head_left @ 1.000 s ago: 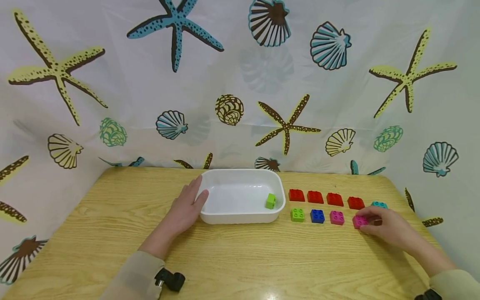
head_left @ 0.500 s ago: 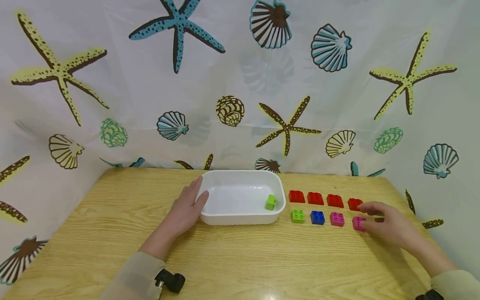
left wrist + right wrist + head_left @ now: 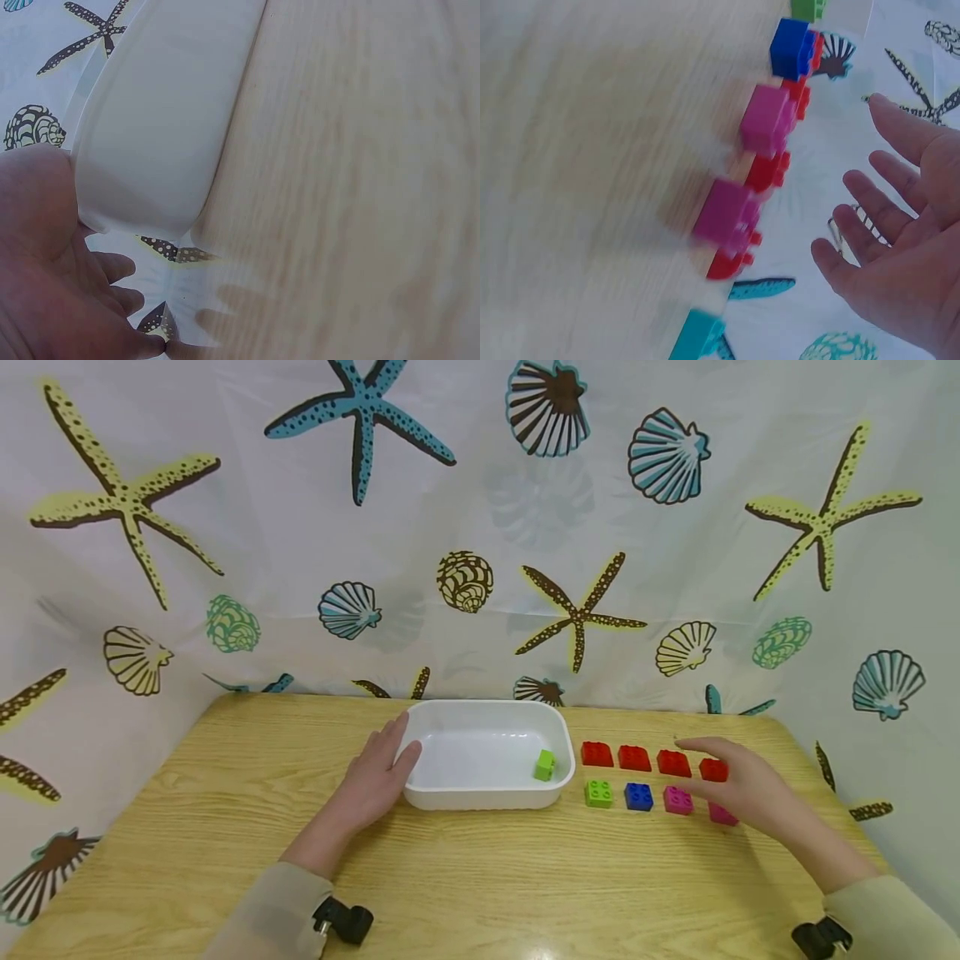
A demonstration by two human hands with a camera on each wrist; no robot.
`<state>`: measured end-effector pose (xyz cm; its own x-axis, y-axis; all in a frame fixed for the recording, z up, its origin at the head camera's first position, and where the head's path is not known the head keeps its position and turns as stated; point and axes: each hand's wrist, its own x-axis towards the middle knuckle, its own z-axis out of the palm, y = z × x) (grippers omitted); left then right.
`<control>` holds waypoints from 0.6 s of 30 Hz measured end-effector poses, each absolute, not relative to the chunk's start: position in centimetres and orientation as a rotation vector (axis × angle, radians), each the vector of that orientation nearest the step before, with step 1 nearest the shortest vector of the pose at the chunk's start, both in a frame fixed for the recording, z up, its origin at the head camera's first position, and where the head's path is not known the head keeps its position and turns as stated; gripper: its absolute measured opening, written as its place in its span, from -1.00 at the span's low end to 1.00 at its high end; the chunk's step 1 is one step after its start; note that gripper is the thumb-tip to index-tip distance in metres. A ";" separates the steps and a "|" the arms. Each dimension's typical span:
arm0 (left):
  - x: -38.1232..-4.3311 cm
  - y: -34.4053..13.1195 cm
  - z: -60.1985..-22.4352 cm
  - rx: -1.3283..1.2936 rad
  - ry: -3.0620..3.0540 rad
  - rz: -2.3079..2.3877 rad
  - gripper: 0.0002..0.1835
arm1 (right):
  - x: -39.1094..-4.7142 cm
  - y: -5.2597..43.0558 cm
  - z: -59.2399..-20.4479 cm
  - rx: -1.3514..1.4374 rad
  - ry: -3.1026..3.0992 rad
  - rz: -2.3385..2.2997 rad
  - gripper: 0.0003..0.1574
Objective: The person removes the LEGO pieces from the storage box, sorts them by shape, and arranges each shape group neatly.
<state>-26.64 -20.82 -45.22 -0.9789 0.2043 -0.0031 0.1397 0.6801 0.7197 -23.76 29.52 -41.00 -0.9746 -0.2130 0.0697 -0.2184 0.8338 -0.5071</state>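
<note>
My left hand (image 3: 375,781) rests at the left end of a white plastic tray (image 3: 487,798), fingers extended along its end and thumb at the rim. One lime green toy brick (image 3: 544,765) lies inside the tray. To the right, my right hand (image 3: 750,793) hovers over the bricks with fingers spread and nothing held. Beneath it are two pink bricks (image 3: 678,800), and a red brick (image 3: 714,769) is partly covered. The right wrist view shows the spread fingers apart from the pink brick (image 3: 724,214) and a turquoise brick (image 3: 694,334), which the hand hides in the head view.
More red bricks (image 3: 634,757) form the back row beside the tray. A lime green brick (image 3: 598,792) and a blue brick (image 3: 638,797) stand in the front row. A curtain (image 3: 465,493) printed with starfish and shells hangs behind the wooden table (image 3: 480,877).
My right hand has let go of the far-right pink brick, opened, and moved up and left over the rows. The left hand stays at the tray.
</note>
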 end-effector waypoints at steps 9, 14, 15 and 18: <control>-26.6 -20.9 -45.2 0.267 2.816 1.172 -0.19 | -25.6 23.5 -40.4 0.541 -2.927 0.863 -0.24; -26.5 -20.7 -45.2 0.255 2.818 1.163 -0.19 | -26.5 20.9 -40.7 0.569 -2.923 0.825 -0.26; -26.5 -20.7 -45.1 0.253 2.819 1.159 -0.19 | -26.7 20.4 -40.8 0.573 -2.922 0.818 -0.27; -26.6 -20.7 -45.2 0.245 2.823 1.150 -0.19 | -27.3 19.2 -41.0 0.580 -2.929 0.821 -0.27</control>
